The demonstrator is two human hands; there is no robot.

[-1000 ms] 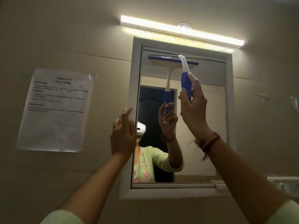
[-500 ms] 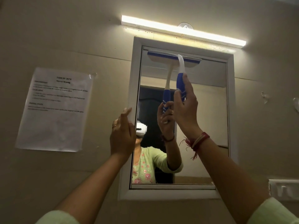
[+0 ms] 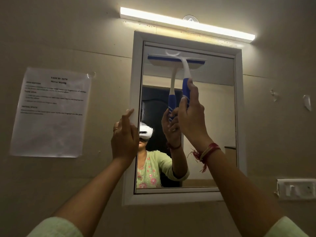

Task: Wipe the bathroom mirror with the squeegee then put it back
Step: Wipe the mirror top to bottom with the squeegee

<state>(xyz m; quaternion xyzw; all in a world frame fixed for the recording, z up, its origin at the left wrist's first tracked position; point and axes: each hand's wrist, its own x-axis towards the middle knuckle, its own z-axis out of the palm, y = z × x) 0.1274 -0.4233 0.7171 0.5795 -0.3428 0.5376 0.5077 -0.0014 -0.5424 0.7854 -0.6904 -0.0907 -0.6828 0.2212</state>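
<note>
Against upper mirror point(image 3: 213, 117): right hand point(image 3: 191, 120) grip clamped on squeegee point(image 3: 185, 77); left hand point(image 3: 124, 141) loosely curled, bracing frame.

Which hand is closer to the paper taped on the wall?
Left. The left hand rests on the mirror frame beside the paper; the right hand is farther away, holding the squeegee.

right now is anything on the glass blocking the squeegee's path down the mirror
Nothing visible does. The squeegee, held by the right hand, sits at the mirror top; the glass below is bare. The left hand rests on the white frame, off the glass.
</note>
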